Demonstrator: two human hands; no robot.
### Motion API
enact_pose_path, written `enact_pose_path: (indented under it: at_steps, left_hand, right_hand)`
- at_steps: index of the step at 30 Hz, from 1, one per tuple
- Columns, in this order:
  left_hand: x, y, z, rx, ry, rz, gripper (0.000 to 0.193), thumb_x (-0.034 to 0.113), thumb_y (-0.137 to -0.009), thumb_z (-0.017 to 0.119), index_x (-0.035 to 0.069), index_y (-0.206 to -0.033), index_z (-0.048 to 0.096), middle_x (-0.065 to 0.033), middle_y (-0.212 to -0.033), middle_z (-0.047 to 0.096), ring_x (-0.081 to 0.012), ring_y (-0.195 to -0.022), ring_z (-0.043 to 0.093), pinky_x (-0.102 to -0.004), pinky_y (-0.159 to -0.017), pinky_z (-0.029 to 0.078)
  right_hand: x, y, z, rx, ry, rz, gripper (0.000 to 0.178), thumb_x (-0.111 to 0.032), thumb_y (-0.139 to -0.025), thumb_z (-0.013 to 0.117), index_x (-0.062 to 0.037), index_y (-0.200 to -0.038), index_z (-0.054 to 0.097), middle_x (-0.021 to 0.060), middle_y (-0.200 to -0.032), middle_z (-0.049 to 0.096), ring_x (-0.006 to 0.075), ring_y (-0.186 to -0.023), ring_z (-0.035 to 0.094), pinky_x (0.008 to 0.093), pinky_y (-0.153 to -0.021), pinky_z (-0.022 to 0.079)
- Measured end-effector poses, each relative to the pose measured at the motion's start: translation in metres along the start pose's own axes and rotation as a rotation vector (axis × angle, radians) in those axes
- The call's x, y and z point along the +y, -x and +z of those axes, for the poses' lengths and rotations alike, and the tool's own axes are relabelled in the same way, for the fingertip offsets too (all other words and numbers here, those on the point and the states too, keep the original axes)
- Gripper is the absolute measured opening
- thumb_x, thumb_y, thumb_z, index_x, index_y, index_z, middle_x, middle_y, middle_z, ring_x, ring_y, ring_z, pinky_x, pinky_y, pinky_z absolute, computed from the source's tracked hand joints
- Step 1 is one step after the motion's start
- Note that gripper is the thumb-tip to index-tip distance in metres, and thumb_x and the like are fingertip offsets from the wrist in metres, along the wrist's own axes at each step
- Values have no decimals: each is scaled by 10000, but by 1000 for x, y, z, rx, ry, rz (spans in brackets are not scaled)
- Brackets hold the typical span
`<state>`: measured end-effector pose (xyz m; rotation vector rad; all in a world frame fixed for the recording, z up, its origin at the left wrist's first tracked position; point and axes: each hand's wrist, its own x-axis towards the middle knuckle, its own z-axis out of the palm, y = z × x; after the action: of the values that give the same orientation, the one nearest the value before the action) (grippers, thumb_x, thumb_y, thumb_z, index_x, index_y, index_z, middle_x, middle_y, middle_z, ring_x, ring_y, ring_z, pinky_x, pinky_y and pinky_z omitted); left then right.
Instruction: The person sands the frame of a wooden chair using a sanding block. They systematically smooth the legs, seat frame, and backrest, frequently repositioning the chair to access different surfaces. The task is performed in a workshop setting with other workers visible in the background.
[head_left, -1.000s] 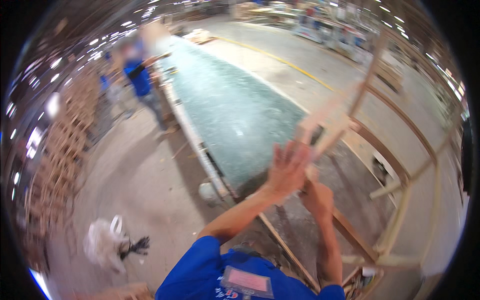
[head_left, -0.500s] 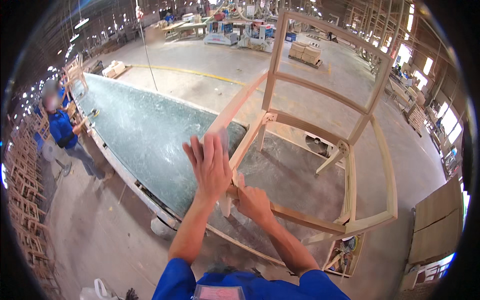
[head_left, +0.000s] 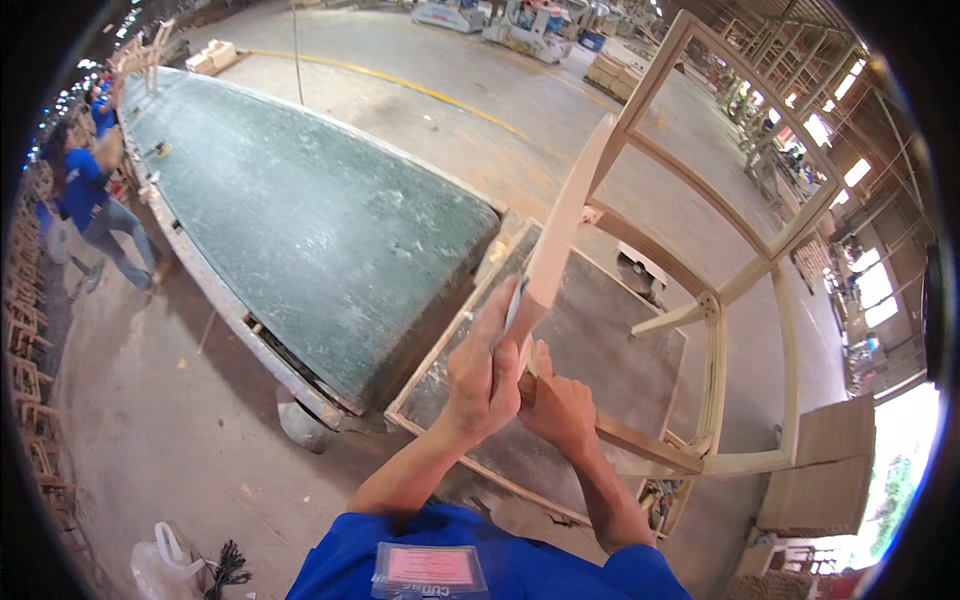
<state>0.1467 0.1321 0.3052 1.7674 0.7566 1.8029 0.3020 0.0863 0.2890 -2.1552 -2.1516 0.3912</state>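
A bare wooden chair frame [head_left: 655, 455] with an open back stands tilted in front of me. Around the front end of its armrest [head_left: 562, 245], my left hand [head_left: 483, 380] is closed, pressing a thin grey piece of sandpaper [head_left: 515, 303] against the wood. My right hand [head_left: 562, 412] is wrapped round the front of the frame, just below and right of the left, with its thumb pointing up. The hands nearly meet; the wood inside the right hand's grip is mostly hidden.
The frame is over a low, dark-topped wooden-edged platform [head_left: 440, 388]. A long green-topped table [head_left: 300, 230] runs to the far left, where a person in blue [head_left: 88, 190] stands. Stacked boards [head_left: 820, 465] are at the right; a white bag [head_left: 165, 565] lies lower left.
My left hand has turned from flat, raised fingers to a grip around the armrest end. The view has swung, and the chair appears turned. My right hand keeps its hold.
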Motion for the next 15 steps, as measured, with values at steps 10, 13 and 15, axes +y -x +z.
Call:
enact_pose_path:
  at_steps: [10,13,15]
  left_hand:
    - [-42,-37,-32,-428,572,-489,404,170,-1021,464,1,-1376,556,-176,-1038,698,-209,-892,667,-329,-794,518]
    - [-63,-27,-32,-417,737,-390,403,267,-1042,467,4,-1315,604,-175,-966,668,-211,-830,653,-333,-742,510]
    - [-64,-42,-33,-500,686,-306,349,194,-1020,481,-1,-1282,606,-183,-1016,670,-328,-893,649,-378,-797,514]
  right_hand:
    - [2,1,16,-5,18,65,609,-342,-763,815,-82,-1257,572,175,-924,720,380,-826,699,478,-686,541]
    - [-17,-9,2,-36,-16,42,516,-323,-743,836,-92,-1160,637,155,-966,707,356,-912,680,466,-757,526]
    - [-16,-14,0,72,-11,-67,469,-312,-748,834,-82,-1116,657,146,-987,696,351,-940,666,459,-781,516]
